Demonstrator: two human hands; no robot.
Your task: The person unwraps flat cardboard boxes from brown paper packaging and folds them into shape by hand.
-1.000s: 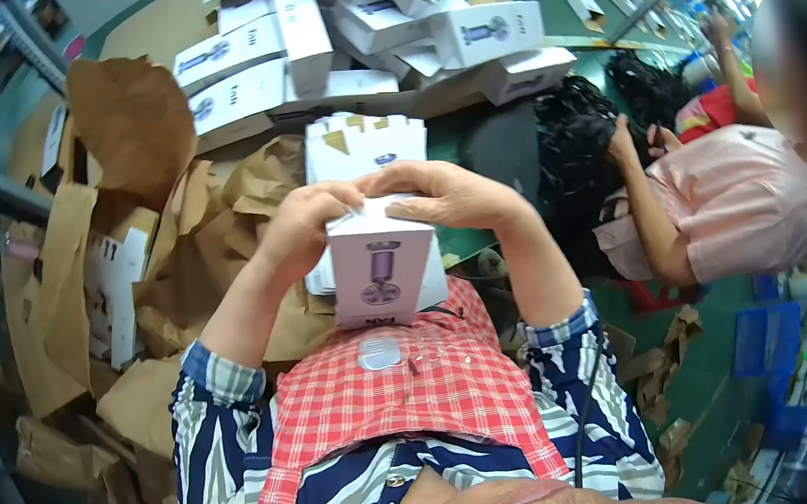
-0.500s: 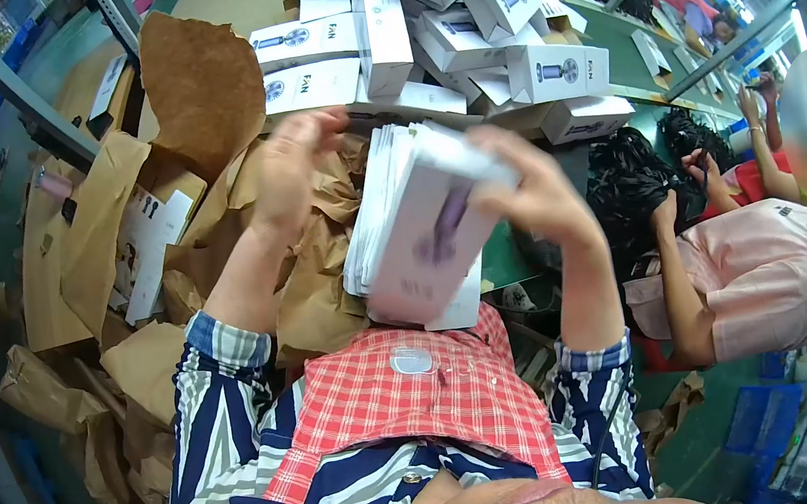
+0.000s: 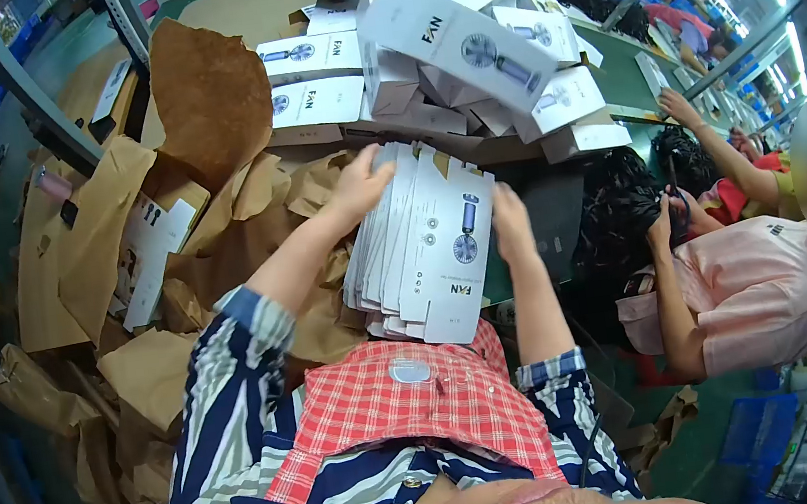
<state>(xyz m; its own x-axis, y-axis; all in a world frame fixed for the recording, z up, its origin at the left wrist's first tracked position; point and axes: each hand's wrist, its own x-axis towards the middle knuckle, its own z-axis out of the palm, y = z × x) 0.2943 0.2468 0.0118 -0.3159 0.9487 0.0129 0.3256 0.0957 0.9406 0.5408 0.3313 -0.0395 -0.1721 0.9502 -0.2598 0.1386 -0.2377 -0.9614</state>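
A thick stack of flat, unfolded fan boxes [image 3: 378, 245] leans against the red checked apron at my lap. The top flat fan box [image 3: 449, 256] shows a purple fan picture and the word FAN. At the stack's upper left edge, my left hand [image 3: 362, 184] rests with its thumb and fingers apart. My right hand [image 3: 511, 224] grips the right edge of the top flat box; some of its fingertips are hidden. Beyond the stack, a formed fan box [image 3: 459, 44] lies tilted across a pile of other formed fan boxes [image 3: 315, 102].
Crumpled brown paper [image 3: 236, 283] and an opened carton [image 3: 82, 261] lie to the left. A metal post [image 3: 42, 95] stands at far left. On the right, a co-worker in a pink shirt [image 3: 751, 290] handles black bags [image 3: 619, 205].
The formed fan box now lies on top of the pile. My right hand has moved down to the stack's right edge, and my left hand has come right onto its upper left.
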